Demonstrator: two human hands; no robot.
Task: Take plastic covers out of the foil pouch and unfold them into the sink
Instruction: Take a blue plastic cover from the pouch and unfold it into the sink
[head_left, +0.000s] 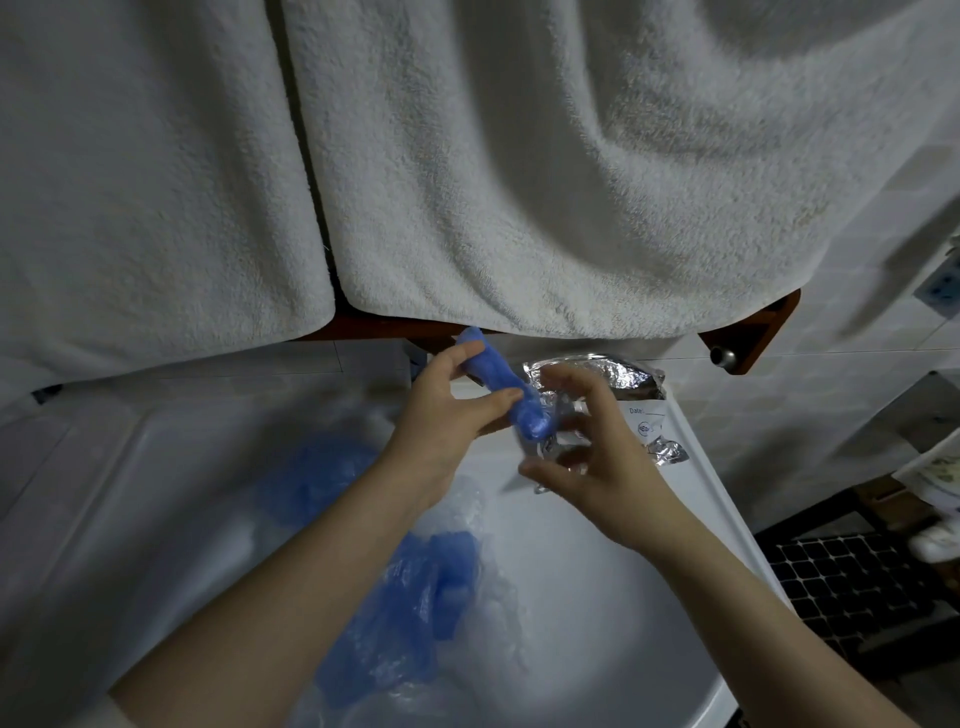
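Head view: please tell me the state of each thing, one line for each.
Folded blue cover: still rolled up, gripped by left hand.
Right hand: fingers spread, around clear wrapping.
Foil pouch: torn open, on sink rim.
Blue covers in sink: unfolded, crumpled.
White towels: hanging above the sink.

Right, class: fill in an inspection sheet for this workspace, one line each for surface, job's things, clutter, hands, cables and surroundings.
Surface: white sink basin, dry as far as visible.
Job's things: folded blue plastic cover held above the sink; unfolded blue plastic covers lying in the basin; crinkled silver foil pouch on the back rim.
Clutter: torn foil scrap on the rim.
Hands: left hand grips the folded cover; right hand open beside it.
Cables: nothing seen.
Surroundings: white towels hanging above.
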